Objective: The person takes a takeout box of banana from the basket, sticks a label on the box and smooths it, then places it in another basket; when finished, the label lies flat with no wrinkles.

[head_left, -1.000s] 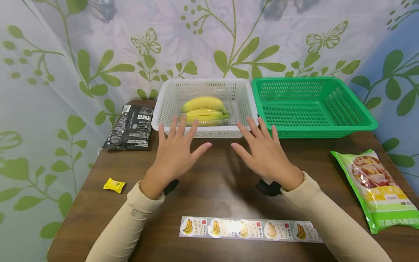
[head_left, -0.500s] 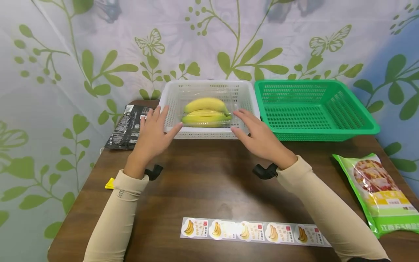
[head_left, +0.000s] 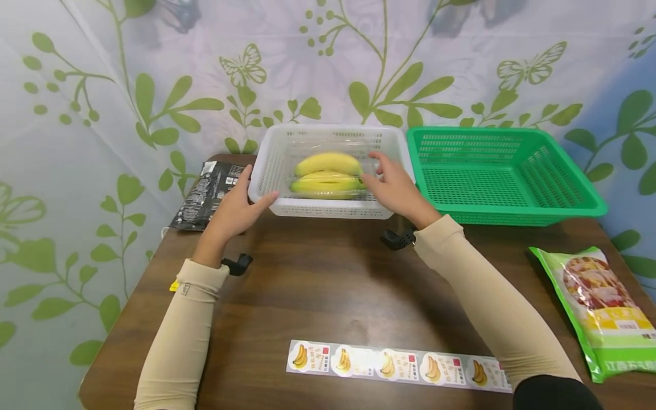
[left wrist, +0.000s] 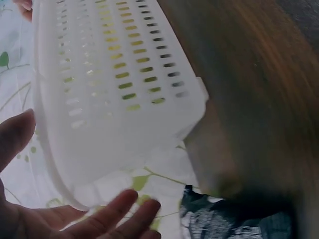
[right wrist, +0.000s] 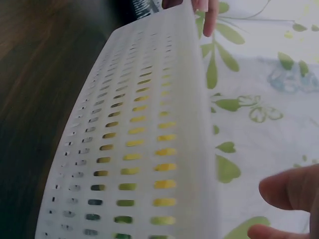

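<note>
A white basket [head_left: 328, 209] stands at the back of the table. In it lie several yellow bananas [head_left: 328, 165] in a clear plastic pack [head_left: 328, 144]. My left hand [head_left: 237, 208] is at the basket's left front corner, its thumb over the rim and its fingers along the outside; the left wrist view shows the fingers [left wrist: 112, 209] spread below the corner. My right hand [head_left: 394, 188] reaches over the front rim into the basket, thumb and forefinger apart at the right end of the banana pack. In the right wrist view the basket wall hides most of the bananas.
A green basket [head_left: 507, 212] stands against the white one's right side. A black packet [head_left: 212, 191] lies at the left, a green-and-white food bag [head_left: 599, 302] at the right. A strip of banana stickers [head_left: 400, 364] lies in front. A yellow wrapper [head_left: 175, 286] shows beside the left sleeve.
Both hands have moved from in front of the white basket up to it. The left went leftward to its corner; the right reached in over the rim beside the bananas.
</note>
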The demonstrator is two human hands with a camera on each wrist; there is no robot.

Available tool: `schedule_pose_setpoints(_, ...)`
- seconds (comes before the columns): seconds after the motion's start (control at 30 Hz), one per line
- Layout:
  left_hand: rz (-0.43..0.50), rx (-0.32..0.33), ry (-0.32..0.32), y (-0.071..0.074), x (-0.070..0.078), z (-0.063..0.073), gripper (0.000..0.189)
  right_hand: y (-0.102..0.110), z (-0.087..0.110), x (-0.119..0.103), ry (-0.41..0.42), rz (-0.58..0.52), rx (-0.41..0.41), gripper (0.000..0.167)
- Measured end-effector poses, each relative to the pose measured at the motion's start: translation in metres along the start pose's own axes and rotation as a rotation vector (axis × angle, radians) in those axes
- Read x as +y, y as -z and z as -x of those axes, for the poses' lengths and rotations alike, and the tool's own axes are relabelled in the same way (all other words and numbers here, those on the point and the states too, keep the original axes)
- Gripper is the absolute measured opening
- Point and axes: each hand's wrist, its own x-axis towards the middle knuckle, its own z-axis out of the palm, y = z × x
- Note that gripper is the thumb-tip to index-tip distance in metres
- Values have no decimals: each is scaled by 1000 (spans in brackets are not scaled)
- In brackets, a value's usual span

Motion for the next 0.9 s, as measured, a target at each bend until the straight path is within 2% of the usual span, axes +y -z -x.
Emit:
schedule_pose_setpoints(0.17, 100, -20, -48, -3, -8, -8, 92, -4, -10, 5, -68, -20, 53, 66)
schedule_pose_setpoints(0.3, 154, -18, -76, -2, -13, -13, 90, -5, -15, 6, -90, 33, 18, 68)
schedule_pose_setpoints(0.5, 196, -22, -81, -1, -16, -15, 89, -7, -22, 4, -150, 120, -38, 70)
schedule_pose_setpoints(0.7, 237, -20, -32, -3, -18, -15, 83, -9, -31, 7, -180, 83, -73, 66)
schedule_pose_setpoints(0.9, 351, -35, 10, -6, -19, -15, 83, -10, -39, 11, -235, -2, -93, 57)
